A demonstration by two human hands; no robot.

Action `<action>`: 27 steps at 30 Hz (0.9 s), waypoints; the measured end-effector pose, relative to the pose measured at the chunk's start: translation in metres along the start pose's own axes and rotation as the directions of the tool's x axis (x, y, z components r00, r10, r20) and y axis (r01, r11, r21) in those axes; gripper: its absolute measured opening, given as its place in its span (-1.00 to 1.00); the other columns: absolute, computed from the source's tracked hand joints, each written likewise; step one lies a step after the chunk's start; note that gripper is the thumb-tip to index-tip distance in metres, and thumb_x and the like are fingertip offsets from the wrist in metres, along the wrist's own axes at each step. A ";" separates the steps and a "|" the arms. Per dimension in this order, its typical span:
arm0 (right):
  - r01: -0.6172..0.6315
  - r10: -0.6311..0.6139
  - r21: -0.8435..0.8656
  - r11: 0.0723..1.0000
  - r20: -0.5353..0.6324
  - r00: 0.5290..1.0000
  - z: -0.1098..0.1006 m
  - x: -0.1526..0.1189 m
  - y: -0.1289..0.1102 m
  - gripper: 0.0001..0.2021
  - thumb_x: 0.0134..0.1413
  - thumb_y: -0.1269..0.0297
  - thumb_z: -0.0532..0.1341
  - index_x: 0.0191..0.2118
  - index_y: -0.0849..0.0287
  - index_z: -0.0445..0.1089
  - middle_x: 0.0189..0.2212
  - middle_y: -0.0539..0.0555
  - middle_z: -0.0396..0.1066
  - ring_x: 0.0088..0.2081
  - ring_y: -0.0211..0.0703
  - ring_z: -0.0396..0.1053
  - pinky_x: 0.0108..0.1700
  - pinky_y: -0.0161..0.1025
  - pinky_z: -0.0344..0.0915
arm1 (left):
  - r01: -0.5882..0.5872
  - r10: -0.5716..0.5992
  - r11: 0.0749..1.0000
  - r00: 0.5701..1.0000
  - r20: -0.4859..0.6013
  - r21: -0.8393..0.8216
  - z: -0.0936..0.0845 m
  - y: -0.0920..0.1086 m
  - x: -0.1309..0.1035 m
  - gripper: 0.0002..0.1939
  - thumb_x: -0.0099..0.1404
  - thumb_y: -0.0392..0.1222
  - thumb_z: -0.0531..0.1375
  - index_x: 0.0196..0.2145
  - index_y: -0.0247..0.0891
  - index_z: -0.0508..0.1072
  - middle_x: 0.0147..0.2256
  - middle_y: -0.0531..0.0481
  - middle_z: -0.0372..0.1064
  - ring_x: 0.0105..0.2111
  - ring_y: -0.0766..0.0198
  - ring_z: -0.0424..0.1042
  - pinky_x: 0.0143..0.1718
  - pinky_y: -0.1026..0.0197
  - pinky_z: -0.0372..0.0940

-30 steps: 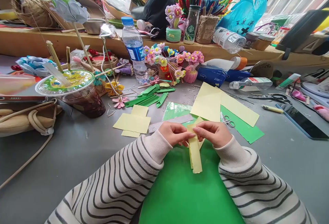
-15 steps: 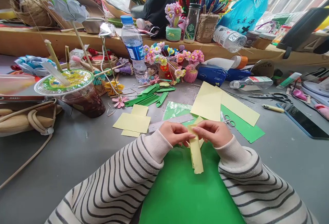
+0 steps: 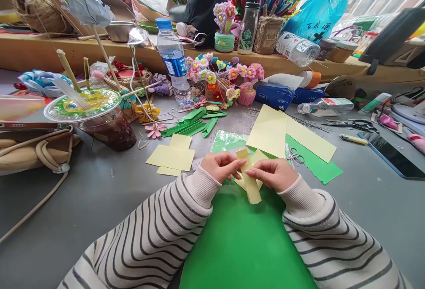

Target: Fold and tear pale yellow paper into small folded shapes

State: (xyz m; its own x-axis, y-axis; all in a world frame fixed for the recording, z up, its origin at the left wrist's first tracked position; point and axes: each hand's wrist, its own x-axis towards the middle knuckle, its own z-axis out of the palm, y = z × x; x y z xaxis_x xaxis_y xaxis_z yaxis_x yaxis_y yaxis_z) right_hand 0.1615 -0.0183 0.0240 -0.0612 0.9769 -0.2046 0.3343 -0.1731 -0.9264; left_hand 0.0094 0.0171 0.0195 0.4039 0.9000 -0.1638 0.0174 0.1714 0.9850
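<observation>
A narrow yellow paper strip (image 3: 251, 187) is pinched between my left hand (image 3: 222, 167) and my right hand (image 3: 274, 174), tilted above the green sheet (image 3: 245, 244). Both hands have thumb and fingers closed on its upper part, one on each side. More yellow paper (image 3: 258, 157) shows behind the strip; whether it is joined to it, I cannot tell. Several yellow pieces (image 3: 171, 158) lie on the grey table left of my hands, and larger yellow sheets (image 3: 268, 132) lie beyond them to the right, over green paper.
Small scissors (image 3: 296, 155) rest right of my hands, near a phone (image 3: 392, 154) and larger scissors (image 3: 361, 125). Folded green strips (image 3: 189, 125) lie behind the yellow pieces. At left stands a drink cup (image 3: 109, 125); a water bottle (image 3: 174, 63) stands at the back.
The strip has moved up and tilted more, its lower end now higher. My left hand has shifted slightly left and up, and more of the yellow paper behind shows.
</observation>
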 end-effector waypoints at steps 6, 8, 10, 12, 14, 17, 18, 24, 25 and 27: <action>-0.009 0.009 0.000 1.000 -0.029 1.000 0.001 0.001 0.001 -0.76 -0.30 0.14 0.23 -0.66 0.24 0.34 -0.74 -0.07 0.20 -0.66 -0.40 0.07 -0.62 -0.38 0.01 | -0.003 0.003 1.000 1.000 -0.007 -0.009 0.002 0.000 -0.001 -0.81 -0.06 -0.16 0.21 -0.63 -0.37 0.37 -0.72 0.08 0.31 -0.68 0.41 0.34 -0.69 0.44 0.20; -0.022 0.023 0.010 1.000 -0.047 0.999 0.002 0.000 0.000 -0.76 -0.30 0.15 0.23 -0.69 0.23 0.32 -0.79 -0.11 0.14 -0.71 -0.43 0.02 -0.67 -0.39 -0.03 | -0.016 0.016 1.000 1.000 -0.018 -0.008 0.002 0.000 -0.001 -0.81 -0.05 -0.16 0.21 -0.64 -0.37 0.37 -0.72 0.08 0.32 -0.68 0.41 0.34 -0.68 0.43 0.22; -0.029 0.030 0.017 0.999 -0.062 0.998 0.003 -0.002 -0.002 -0.76 -0.30 0.15 0.23 -0.69 0.23 0.31 -0.82 -0.13 0.10 -0.74 -0.45 -0.02 -0.70 -0.39 -0.06 | -0.039 0.039 0.999 0.998 -0.042 -0.011 0.003 0.000 -0.002 -0.81 -0.06 -0.17 0.21 -0.64 -0.37 0.37 -0.73 0.08 0.31 -0.69 0.42 0.33 -0.68 0.42 0.22; -0.020 0.023 0.041 0.999 -0.067 0.998 0.004 -0.002 -0.003 -0.76 -0.31 0.14 0.23 -0.67 0.23 0.32 -0.81 -0.11 0.14 -0.75 -0.44 0.00 -0.71 -0.39 -0.06 | -0.062 0.060 0.998 0.995 -0.078 -0.031 0.002 0.000 -0.002 -0.82 -0.07 -0.18 0.22 -0.64 -0.37 0.37 -0.73 0.09 0.32 -0.70 0.43 0.31 -0.68 0.42 0.22; -0.008 0.012 0.070 0.998 -0.057 0.998 0.005 -0.002 -0.002 -0.76 -0.32 0.13 0.24 -0.64 0.24 0.33 -0.79 -0.10 0.16 -0.75 -0.44 0.02 -0.71 -0.39 -0.06 | -0.076 0.068 0.995 0.990 -0.122 -0.066 0.002 0.001 -0.001 -0.82 -0.08 -0.18 0.23 -0.64 -0.37 0.37 -0.72 0.09 0.33 -0.70 0.44 0.31 -0.66 0.41 0.24; 0.007 -0.003 0.065 0.998 -0.058 0.998 0.006 -0.002 -0.002 -0.76 -0.33 0.14 0.25 -0.66 0.24 0.33 -0.81 -0.11 0.14 -0.75 -0.45 0.00 -0.70 -0.38 -0.08 | -0.079 0.060 0.990 0.984 -0.166 -0.113 0.001 0.001 0.000 -0.81 -0.10 -0.18 0.24 -0.64 -0.38 0.37 -0.70 0.08 0.36 -0.69 0.44 0.32 -0.61 0.41 0.27; 0.009 -0.006 0.055 0.998 -0.066 0.998 0.006 -0.002 -0.002 -0.76 -0.34 0.14 0.25 -0.67 0.24 0.33 -0.81 -0.11 0.14 -0.74 -0.45 0.00 -0.69 -0.38 -0.08 | -0.079 0.058 0.989 0.983 -0.174 -0.121 0.001 0.001 0.000 -0.82 -0.10 -0.18 0.24 -0.64 -0.38 0.37 -0.70 0.08 0.36 -0.69 0.44 0.32 -0.60 0.41 0.28; -0.006 0.010 0.046 0.999 -0.090 0.996 0.006 -0.001 -0.003 -0.77 -0.36 0.17 0.27 -0.71 0.23 0.30 -0.80 -0.13 0.10 -0.71 -0.44 -0.01 -0.65 -0.38 -0.04 | -0.096 0.066 0.986 0.976 -0.207 -0.134 0.004 0.002 -0.002 -0.82 -0.11 -0.19 0.25 -0.65 -0.38 0.38 -0.72 0.09 0.35 -0.70 0.44 0.32 -0.61 0.40 0.29; -0.011 0.015 0.047 0.999 -0.077 0.997 0.006 -0.001 -0.003 -0.77 -0.36 0.17 0.27 -0.70 0.23 0.30 -0.80 -0.13 0.11 -0.70 -0.43 0.01 -0.64 -0.38 -0.02 | -0.100 0.070 0.986 0.975 -0.211 -0.135 0.004 0.002 -0.002 -0.82 -0.11 -0.19 0.25 -0.65 -0.38 0.37 -0.72 0.09 0.35 -0.70 0.44 0.31 -0.61 0.40 0.29; -0.012 0.016 0.060 0.998 -0.055 0.998 0.004 0.000 -0.003 -0.78 -0.34 0.17 0.26 -0.67 0.23 0.32 -0.75 -0.10 0.18 -0.67 -0.40 0.09 -0.61 -0.38 0.05 | -0.113 0.077 0.983 0.971 -0.227 -0.146 0.004 0.002 -0.002 -0.82 -0.11 -0.20 0.25 -0.66 -0.38 0.37 -0.73 0.09 0.34 -0.71 0.44 0.31 -0.61 0.40 0.29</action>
State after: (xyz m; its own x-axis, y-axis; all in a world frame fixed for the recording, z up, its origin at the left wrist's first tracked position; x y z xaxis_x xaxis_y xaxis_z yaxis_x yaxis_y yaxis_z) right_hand 0.1570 -0.0186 0.0252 -0.0037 0.9795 -0.2012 0.2783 -0.1922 -0.9411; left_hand 0.0124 0.0143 0.0224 0.1856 0.9780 -0.0948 -0.1622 0.1256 0.9787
